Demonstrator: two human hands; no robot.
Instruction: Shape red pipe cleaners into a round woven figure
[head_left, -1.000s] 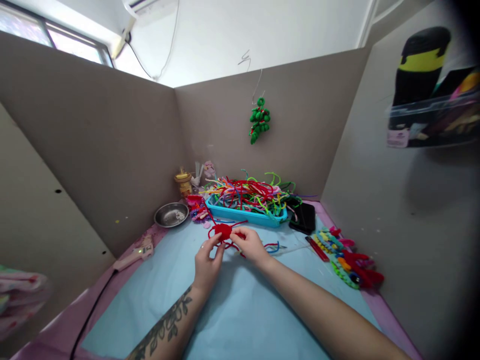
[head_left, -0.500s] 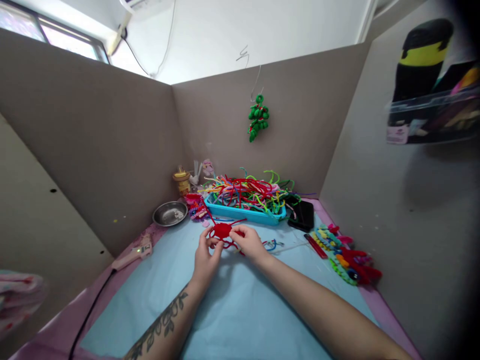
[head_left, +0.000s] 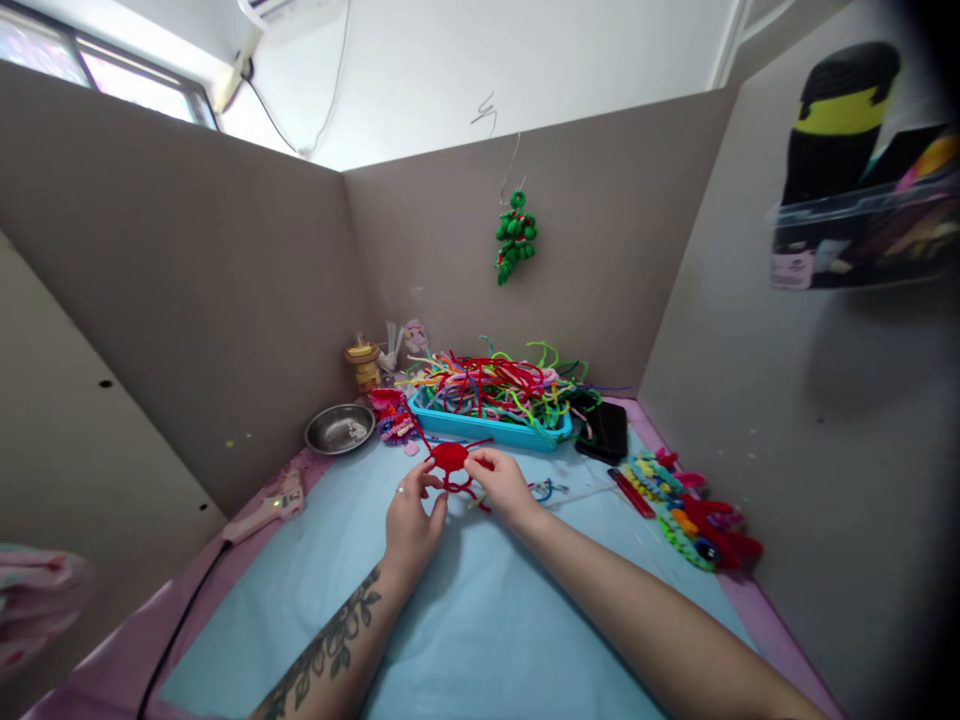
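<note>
A round, dense red pipe-cleaner piece (head_left: 451,457) with loops along its lower edge and loose red stems sticking out is held above the blue mat. My right hand (head_left: 499,483) pinches its right side between thumb and fingertips. At its lower left is my left hand (head_left: 412,510), ring on a finger, thumb and fingers apart and curved about the loops, the fingertips touching or very near the edge. Just beyond my right hand lie blue and red stem ends (head_left: 547,490), partly hidden.
Behind stands a blue tray (head_left: 510,432) heaped with coloured pipe cleaners. Left are a metal bowl (head_left: 340,430) and a corded pink glue gun (head_left: 266,508). Right are a black phone (head_left: 606,432), a red cutter-like tool (head_left: 631,493) and colourful pipe-cleaner figures (head_left: 686,510). Grey panels enclose three sides.
My left fingers have come off the top and left of the red piece, moving lower and spreading. The red piece has shifted slightly right. My right hand keeps its pinch.
</note>
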